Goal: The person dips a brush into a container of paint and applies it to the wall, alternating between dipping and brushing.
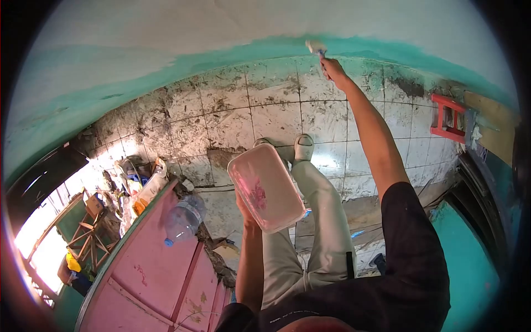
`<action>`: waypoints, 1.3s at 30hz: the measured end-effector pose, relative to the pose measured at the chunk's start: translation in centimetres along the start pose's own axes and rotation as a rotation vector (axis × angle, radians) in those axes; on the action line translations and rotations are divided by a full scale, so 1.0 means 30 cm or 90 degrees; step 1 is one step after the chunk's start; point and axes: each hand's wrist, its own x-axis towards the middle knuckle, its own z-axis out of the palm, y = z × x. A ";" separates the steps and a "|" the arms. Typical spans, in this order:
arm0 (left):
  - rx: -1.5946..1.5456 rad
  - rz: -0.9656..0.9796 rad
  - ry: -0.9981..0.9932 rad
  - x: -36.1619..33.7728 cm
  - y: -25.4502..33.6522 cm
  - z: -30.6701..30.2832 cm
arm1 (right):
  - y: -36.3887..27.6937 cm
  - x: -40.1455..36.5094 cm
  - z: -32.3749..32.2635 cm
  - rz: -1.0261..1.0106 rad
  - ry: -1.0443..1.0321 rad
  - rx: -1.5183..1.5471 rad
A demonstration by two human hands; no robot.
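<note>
My right hand (pixel 332 70) is closed round the handle of a paintbrush (pixel 316 47), whose pale bristles are at the green strip low on the wall (pixel 221 54). Above that strip the wall is whitish. My left hand (pixel 246 211) holds a rectangular plastic tub (pixel 274 193) from its left side and beneath, in front of my legs. Pale paint and a pink patch show inside the tub. Most of my left fingers are hidden behind it.
Dirty tiles (pixel 276 119) cover the floor under my sandals. A red stool (pixel 448 118) stands at the right. On the left are a pink cabinet (pixel 155 265), a clear plastic bottle (pixel 185 219) and piled clutter (pixel 133 182). Dark stacked objects (pixel 478 205) lie at the lower right.
</note>
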 end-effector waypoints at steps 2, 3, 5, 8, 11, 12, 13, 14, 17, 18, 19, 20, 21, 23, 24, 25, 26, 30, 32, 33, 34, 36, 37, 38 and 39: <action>-0.008 -0.023 -0.033 -0.003 0.009 -0.003 | -0.021 0.027 -0.038 0.131 -0.009 0.046; 0.001 -0.030 -0.038 -0.008 0.017 0.011 | -0.080 0.003 -0.048 0.123 -0.003 0.044; 0.006 -0.039 -0.060 -0.026 0.040 0.052 | -0.265 -0.107 -0.053 0.025 0.029 0.068; -0.016 -0.044 -0.101 -0.070 0.082 0.145 | -0.586 -0.329 -0.075 0.007 0.056 0.013; -0.007 -0.041 -0.141 -0.128 0.138 0.235 | -0.838 -0.511 -0.110 -0.022 0.073 0.017; 0.010 -0.041 -0.143 -0.144 0.155 0.250 | -0.924 -0.579 -0.120 -0.012 0.071 0.023; 0.029 -0.040 -0.145 -0.160 0.180 0.276 | -1.001 -0.646 -0.129 -0.034 0.068 0.034; 0.033 -0.030 -0.165 -0.173 0.210 0.298 | -1.072 -0.718 -0.135 -0.056 0.073 0.038; 0.013 -0.034 -0.209 -0.224 0.280 0.371 | -1.273 -0.978 -0.137 -0.195 0.120 0.010; 0.005 -0.039 -0.222 -0.241 0.297 0.398 | -1.345 -1.076 -0.132 -0.211 0.126 0.011; -0.002 -0.045 -0.234 -0.254 0.316 0.429 | -1.420 -1.172 -0.123 -0.316 0.174 -0.003; 0.001 -0.042 -0.245 -0.276 0.338 0.468 | -1.476 -1.238 -0.121 -0.416 0.221 -0.016; 0.007 -0.033 -0.224 -0.302 0.367 0.514 | -1.517 -1.269 -0.128 -0.524 0.286 -0.052; 0.020 -0.018 -0.209 -0.305 0.406 0.525 | -1.564 -1.292 -0.126 -0.599 0.351 -0.084; 0.008 -0.011 -0.234 -0.264 0.403 0.477 | -1.575 -1.279 -0.121 -0.665 0.407 -0.121; 0.002 0.003 -0.258 -0.271 0.444 0.446 | -1.471 -1.120 -0.073 -0.703 0.492 -0.215; 0.007 0.009 -0.260 -0.319 0.468 0.484 | -1.320 -0.925 -0.071 -0.597 0.475 -0.324; -0.001 0.005 -0.370 -0.421 0.518 0.497 | -0.867 -0.631 -0.065 -0.204 0.232 -0.448; 0.004 0.027 -0.381 -0.423 0.556 0.490 | -0.853 -0.564 -0.081 -0.176 0.208 -0.552; 0.010 0.072 -0.339 -0.466 0.573 0.538 | -1.055 -0.751 -0.042 -0.137 0.261 -0.395; 0.010 0.121 -0.295 -0.506 0.568 0.596 | -1.158 -0.796 -0.085 -0.200 0.280 -0.364; -0.013 0.067 -0.344 -0.569 0.620 0.681 | -1.417 -1.047 -0.082 -0.303 0.336 -0.215; -0.031 0.014 -0.399 -0.582 0.639 0.703 | -1.477 -1.125 -0.092 -0.462 0.365 -0.230; -0.037 0.010 -0.401 -0.556 0.649 0.700 | -1.550 -1.246 -0.089 -0.600 0.358 -0.197; -0.048 0.009 -0.405 -0.522 0.647 0.703 | -1.620 -1.384 -0.062 -0.649 0.338 -0.174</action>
